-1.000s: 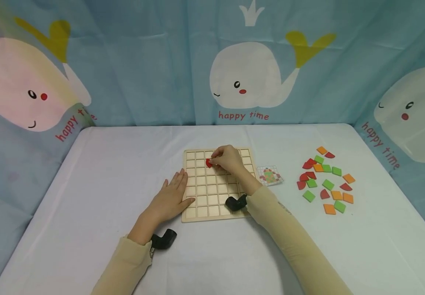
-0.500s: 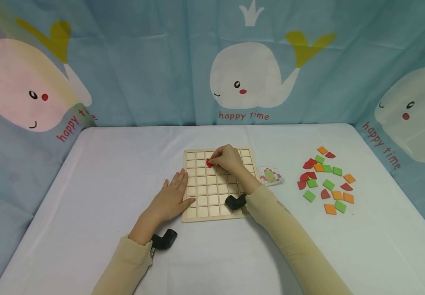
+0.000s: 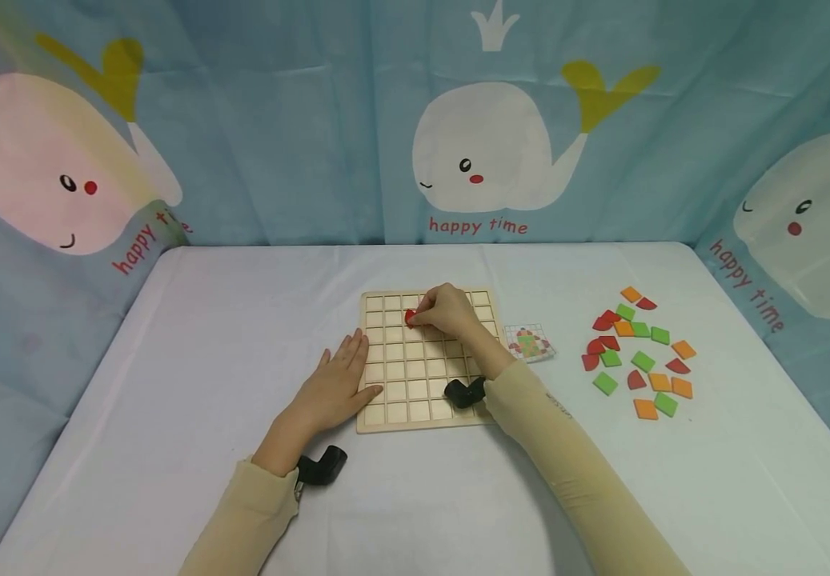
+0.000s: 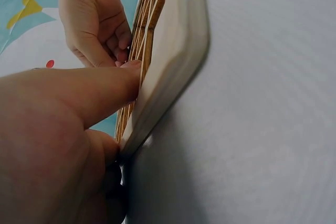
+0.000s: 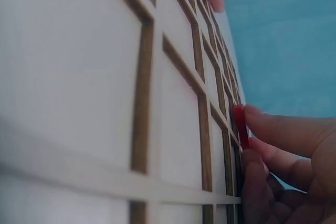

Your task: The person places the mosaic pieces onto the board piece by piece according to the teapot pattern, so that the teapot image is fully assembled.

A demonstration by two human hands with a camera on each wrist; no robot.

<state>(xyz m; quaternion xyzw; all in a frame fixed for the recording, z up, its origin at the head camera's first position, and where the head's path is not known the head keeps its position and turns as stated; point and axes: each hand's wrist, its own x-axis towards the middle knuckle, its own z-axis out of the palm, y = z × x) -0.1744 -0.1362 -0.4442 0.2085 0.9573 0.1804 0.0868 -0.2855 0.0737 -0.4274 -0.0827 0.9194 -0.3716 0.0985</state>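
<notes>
A wooden board with a grid of square cells (image 3: pixel 395 370) lies at the middle of the table. Over its upper part, my right hand (image 3: pixel 448 310) pinches a red piece (image 3: pixel 410 318) between thumb and fingers. In the right wrist view that red piece (image 5: pixel 241 125) is on edge, close against the grid, held by the right hand (image 5: pixel 294 156). My left hand (image 3: pixel 330 390) lies along the board's left edge, fingers extended, its thumb over the rim. The left wrist view has the left hand's thumb (image 4: pixel 113 88) on the board's rim (image 4: pixel 173 51).
A small patterned card (image 3: pixel 528 342) lies just right of the board. Farther right are scattered flat pieces: green squares (image 3: pixel 605 383), orange squares (image 3: pixel 646 410) and red quarter-round pieces (image 3: pixel 635 379). A blue curtain (image 3: pixel 299 128) hangs behind the table.
Both hands keep almost the same places, with the red piece in the right hand's pinch over the same part of the board. The whole head view has shifted very slightly.
</notes>
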